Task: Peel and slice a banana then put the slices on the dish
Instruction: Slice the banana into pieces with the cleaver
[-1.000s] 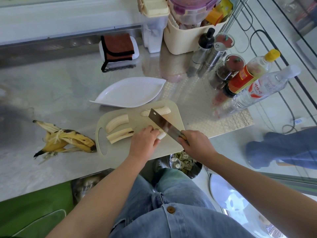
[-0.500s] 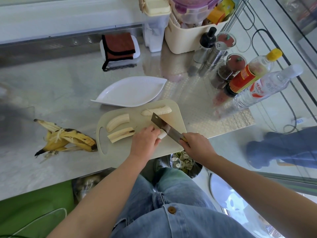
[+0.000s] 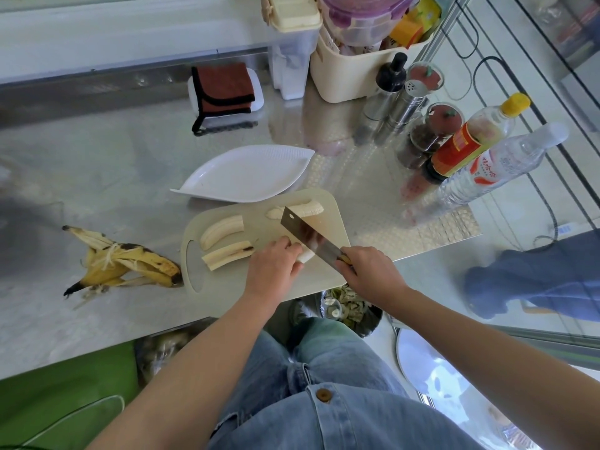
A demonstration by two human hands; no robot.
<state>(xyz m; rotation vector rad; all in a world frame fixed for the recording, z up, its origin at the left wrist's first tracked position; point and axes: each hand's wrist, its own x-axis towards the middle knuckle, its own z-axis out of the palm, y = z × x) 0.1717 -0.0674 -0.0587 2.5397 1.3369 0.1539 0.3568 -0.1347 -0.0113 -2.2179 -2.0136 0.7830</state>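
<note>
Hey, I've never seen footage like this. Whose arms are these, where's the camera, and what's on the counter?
No machine here: a person wears a camera on the head, so this single view looks down at their own arms. The left hand holds down a banana piece on the cutting board. The right hand has its grip on a knife, blade tilted over that piece. Three more peeled pieces lie on the board. The white dish behind it has no slices yet. The banana peel lies on the metal counter to the left; bottles and jars stand at the right.
</note>
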